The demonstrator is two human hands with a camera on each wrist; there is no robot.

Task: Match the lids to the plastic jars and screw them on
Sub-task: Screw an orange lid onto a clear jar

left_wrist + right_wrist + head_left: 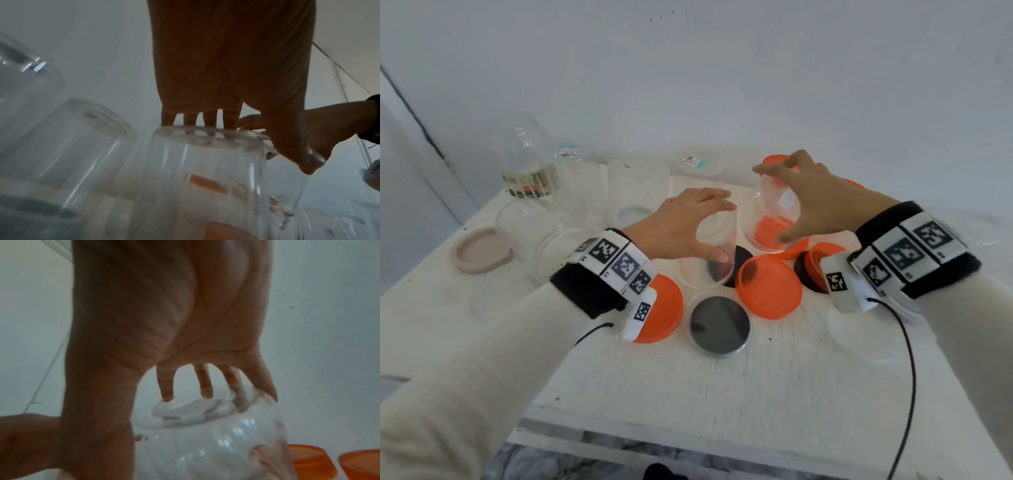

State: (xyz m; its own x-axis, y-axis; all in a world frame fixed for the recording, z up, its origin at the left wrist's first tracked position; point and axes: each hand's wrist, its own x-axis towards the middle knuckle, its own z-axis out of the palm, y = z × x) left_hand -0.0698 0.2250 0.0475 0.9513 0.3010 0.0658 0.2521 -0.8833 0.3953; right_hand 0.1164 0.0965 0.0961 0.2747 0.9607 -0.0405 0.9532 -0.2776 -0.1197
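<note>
My left hand (685,226) grips an upside-down clear jar (705,260) from above, fingers over its base and thumb on its near side. The left wrist view shows those fingers (209,120) on the jar (205,170). That jar stands over a black lid (741,260). My right hand (815,202) grips a second upturned clear jar (774,216), which tilts toward me. In the right wrist view its fingertips (205,391) lie on that jar's base (216,434). An orange lid (768,286) and a black lid (719,325) lie in front.
Another orange lid (666,308) lies under my left wrist, and more orange lids (308,460) sit by my right wrist. Several clear jars (582,192) crowd the back left, with a pink lid (481,253) beside them. The white table (722,387) has bare surface near its front edge.
</note>
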